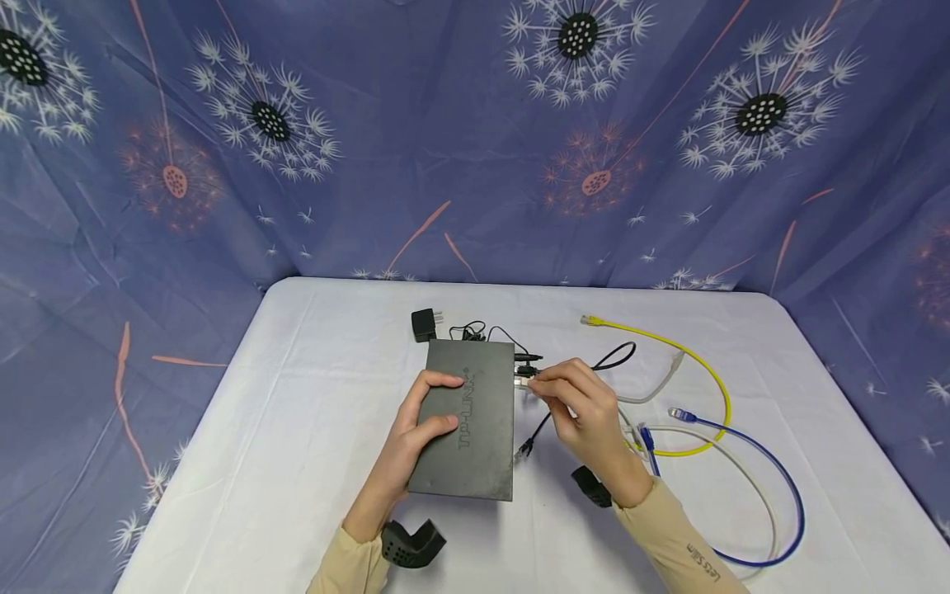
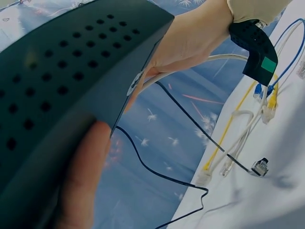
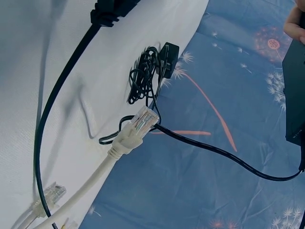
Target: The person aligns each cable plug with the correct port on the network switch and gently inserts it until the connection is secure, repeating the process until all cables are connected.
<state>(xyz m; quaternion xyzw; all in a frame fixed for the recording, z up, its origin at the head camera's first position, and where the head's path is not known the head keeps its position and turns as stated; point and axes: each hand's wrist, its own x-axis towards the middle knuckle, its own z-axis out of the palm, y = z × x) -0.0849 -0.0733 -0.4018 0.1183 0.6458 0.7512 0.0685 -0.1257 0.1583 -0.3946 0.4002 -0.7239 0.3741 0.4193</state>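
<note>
My left hand grips a black TP-LINK network box above the table, its thumb and a finger on the top face. Beside the box's right edge, my right hand pinches what looks like the pale plug of a white network cable against the port side. A black cable plug and a thin power plug sit at that same edge. The fingertips partly hide the ports. In the right wrist view, a loose white network plug hangs in front, and my right hand is out of sight.
A black power adapter lies behind the box with its bundled cord. Yellow and blue network cables curve over the white table at right. A black cable's free plug is below the box's right edge.
</note>
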